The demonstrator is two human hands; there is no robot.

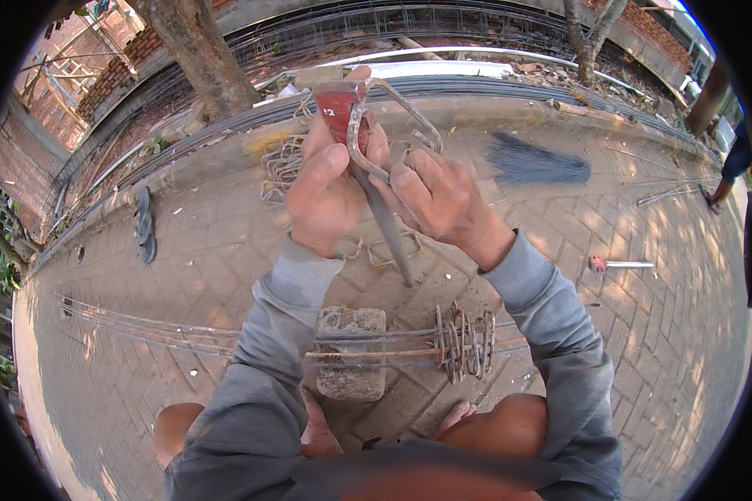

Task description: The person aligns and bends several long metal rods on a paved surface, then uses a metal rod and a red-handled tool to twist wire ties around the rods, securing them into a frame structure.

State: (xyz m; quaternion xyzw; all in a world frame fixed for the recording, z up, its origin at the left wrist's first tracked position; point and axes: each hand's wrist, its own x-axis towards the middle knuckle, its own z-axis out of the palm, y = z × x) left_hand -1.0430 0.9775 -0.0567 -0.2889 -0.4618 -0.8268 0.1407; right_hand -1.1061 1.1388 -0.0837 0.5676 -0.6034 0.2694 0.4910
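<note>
My left hand [319, 200] is closed around the red head of a steel bar-bending tool [336, 113]. Its grey tapered handle slants down between my hands. Pinched in my right hand [443, 200] is a bent rebar stirrup [411, 110], roughly rectangular, which rests against the red head. My left fingers lie close beside the stirrup, though I cannot tell if they grip it. Beyond my left hand is a pile of stirrups [281, 167]. Below my hands, several more stirrups [468, 346] are threaded on long steel bars [184, 334], which cross a rough concrete block [351, 382].
A fan of dark binding wire [536, 159] lies at far right. Nearer is a red-headed tool with a silver handle [631, 265]. A dark sandal [144, 225] lies left on the paving. Long rods [468, 86] run along the kerb by a tree trunk [205, 54]. Another person's foot [710, 200] shows right.
</note>
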